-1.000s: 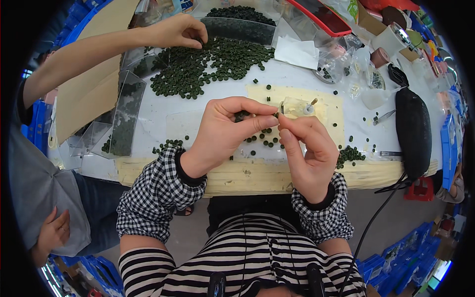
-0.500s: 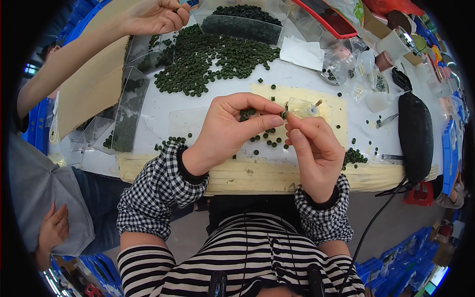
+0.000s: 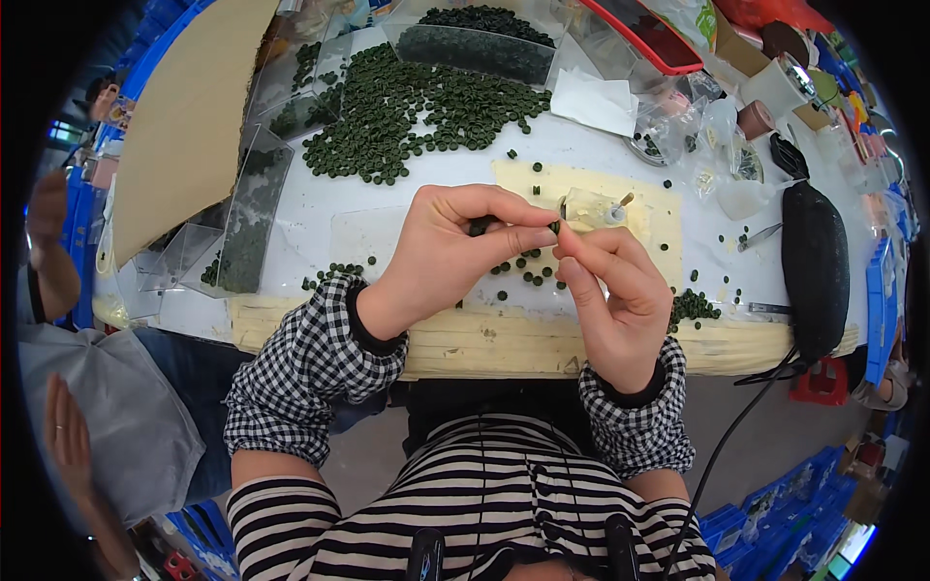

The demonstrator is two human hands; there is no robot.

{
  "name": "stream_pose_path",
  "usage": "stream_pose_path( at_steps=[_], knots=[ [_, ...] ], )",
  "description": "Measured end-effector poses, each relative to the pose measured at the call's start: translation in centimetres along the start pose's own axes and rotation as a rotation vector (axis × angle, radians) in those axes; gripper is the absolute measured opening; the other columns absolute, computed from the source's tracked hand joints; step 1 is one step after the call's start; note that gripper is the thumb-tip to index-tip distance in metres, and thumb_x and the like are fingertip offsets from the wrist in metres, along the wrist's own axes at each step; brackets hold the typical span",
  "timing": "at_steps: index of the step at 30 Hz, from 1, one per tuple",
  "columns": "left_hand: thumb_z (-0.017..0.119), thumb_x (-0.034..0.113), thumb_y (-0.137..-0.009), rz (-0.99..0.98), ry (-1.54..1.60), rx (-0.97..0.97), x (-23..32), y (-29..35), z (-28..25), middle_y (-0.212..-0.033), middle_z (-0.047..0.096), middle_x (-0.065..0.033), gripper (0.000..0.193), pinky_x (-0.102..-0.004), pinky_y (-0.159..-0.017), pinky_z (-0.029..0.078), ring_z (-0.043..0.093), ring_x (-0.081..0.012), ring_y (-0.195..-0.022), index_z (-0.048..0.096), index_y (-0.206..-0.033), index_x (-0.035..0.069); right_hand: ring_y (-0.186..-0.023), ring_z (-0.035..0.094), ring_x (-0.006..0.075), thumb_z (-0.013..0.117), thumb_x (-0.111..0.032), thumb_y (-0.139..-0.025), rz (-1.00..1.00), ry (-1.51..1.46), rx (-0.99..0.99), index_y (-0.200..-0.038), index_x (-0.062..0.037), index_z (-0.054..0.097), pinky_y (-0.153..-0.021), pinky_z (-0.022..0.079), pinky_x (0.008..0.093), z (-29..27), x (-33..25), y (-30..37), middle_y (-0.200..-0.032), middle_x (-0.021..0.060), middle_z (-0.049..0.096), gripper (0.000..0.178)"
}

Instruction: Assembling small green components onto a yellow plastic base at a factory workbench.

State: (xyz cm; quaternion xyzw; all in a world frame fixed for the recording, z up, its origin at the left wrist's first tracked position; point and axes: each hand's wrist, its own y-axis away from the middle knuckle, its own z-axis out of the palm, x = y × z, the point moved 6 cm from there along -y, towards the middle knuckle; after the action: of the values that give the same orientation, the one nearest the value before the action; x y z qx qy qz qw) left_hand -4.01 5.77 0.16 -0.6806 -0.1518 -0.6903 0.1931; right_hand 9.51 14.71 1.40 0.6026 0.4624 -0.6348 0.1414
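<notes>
My left hand (image 3: 448, 254) and my right hand (image 3: 608, 290) meet fingertip to fingertip above the table edge, pinching a small dark green bead (image 3: 554, 228) between them. More dark beads show inside my curled left fingers. Below the hands, loose green beads (image 3: 518, 266) lie on a pale yellow mat (image 3: 651, 218). A small clear holder with a pin (image 3: 605, 210) stands on the mat just behind my right fingers.
A big pile of green beads (image 3: 407, 111) covers the white table (image 3: 310, 208). Clear plastic boxes (image 3: 254, 208) stand at the left, a black pouch (image 3: 814, 261) at the right. A brown cardboard sheet (image 3: 189, 116) lies at far left. A seated person's arm (image 3: 48, 242) is at the left rim.
The neighbouring person's arm has pulled back from the bead pile to the left rim. My two hands stay together, fingers shifting slightly on the bead.
</notes>
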Motion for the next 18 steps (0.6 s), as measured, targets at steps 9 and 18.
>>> stream_pose_path(
  at_steps=[9, 18],
  knots=[
    [0.067, -0.004, -0.082, -0.001, 0.055, -0.011, 0.79, -0.09, 0.34, -0.095, 0.069, -0.0107, 0.016, -0.0236, -0.077, 0.054, 0.066, -0.0134, -0.086, 0.069, -0.098, -0.002, -0.077, 0.058, 0.0133, 0.063, 0.004, -0.085, 0.022, -0.024, 0.037, -0.111, 0.0008, 0.067, -0.071, 0.047, 0.0231, -0.24, -0.18, -0.05, -0.088, 0.0080, 0.062, 0.026],
    [0.067, -0.003, -0.083, 0.002, 0.093, -0.004, 0.60, -0.12, 0.35, -0.096, 0.069, -0.0109, 0.016, -0.0243, -0.077, 0.055, 0.066, -0.0138, -0.086, 0.069, -0.098, -0.002, -0.078, 0.059, 0.0142, 0.063, 0.004, -0.085, -0.022, 0.022, 0.037, -0.111, 0.0010, 0.067, -0.071, 0.047, 0.0236, -0.29, -0.35, -0.04, -0.087, 0.0085, 0.062, 0.027]
  ],
)
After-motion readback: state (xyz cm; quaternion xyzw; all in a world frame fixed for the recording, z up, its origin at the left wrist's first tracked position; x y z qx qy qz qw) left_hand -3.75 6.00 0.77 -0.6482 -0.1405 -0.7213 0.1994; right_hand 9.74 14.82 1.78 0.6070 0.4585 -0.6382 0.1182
